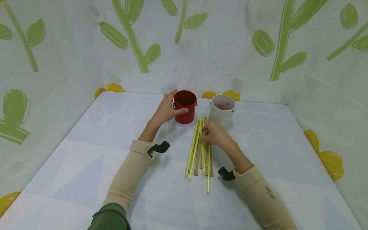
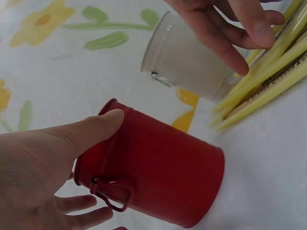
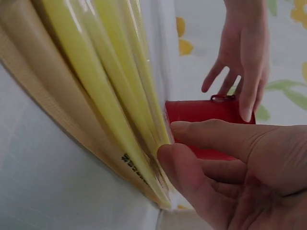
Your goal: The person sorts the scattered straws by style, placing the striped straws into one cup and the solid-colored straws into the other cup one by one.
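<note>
Gripping the red bucket (image 1: 185,110) at the desk's (image 1: 86,166) far middle, left hand (image 1: 166,110) curled round its side.
Right hand (image 1: 215,134) pinches yellow straws (image 1: 196,147) from the bundle just right of it, in front of the white bucket (image 1: 220,110).

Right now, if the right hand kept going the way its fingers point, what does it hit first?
The right hand points left and slightly away, its fingers on the bundle of yellow plastic straws and tan wooden sticks. Past that, the small red metal bucket likely comes first, though depth is unclear.
</note>
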`<state>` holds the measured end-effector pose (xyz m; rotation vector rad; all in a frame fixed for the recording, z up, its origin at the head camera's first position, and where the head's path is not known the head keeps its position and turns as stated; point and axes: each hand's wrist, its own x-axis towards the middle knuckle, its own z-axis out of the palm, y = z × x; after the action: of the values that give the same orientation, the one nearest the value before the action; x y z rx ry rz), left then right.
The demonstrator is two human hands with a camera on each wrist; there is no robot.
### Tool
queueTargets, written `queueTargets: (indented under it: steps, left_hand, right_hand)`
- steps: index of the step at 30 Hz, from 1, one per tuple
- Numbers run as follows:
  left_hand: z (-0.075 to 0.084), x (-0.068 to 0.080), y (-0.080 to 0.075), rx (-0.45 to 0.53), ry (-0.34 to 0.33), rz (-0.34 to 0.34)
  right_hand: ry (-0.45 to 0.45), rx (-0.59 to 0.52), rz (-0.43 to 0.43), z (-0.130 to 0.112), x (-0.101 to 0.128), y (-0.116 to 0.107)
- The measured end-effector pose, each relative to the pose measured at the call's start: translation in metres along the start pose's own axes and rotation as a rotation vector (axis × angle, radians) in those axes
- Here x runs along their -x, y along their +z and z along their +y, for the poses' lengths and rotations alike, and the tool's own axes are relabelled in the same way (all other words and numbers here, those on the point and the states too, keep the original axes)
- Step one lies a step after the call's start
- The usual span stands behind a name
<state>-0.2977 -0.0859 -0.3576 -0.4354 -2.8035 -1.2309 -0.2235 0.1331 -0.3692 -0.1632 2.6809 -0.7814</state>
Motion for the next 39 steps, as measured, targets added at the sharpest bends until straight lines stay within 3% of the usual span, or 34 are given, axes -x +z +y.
queueTargets:
  steps: [11,16,23,39]
  left_hand:
    - [-0.015,-0.008,0.017,0.157,0.068,0.055]
    - [-0.018,-0.009,0.023,0.210,0.061,0.073]
    - [-0.019,-0.010,0.027,0.234,0.042,0.081]
    - [-0.021,-0.011,0.032,0.262,0.051,0.097]
  right_hand:
    - [-0.009,-0.007,0.031,-0.001,-0.003,0.007]
    - [-0.019,-0.005,0.048,-0.002,-0.004,0.010]
    - [-0.044,0.014,0.069,-0.005,-0.002,0.014]
    - [0.033,0.035,0.047,-0.009,0.000,0.015]
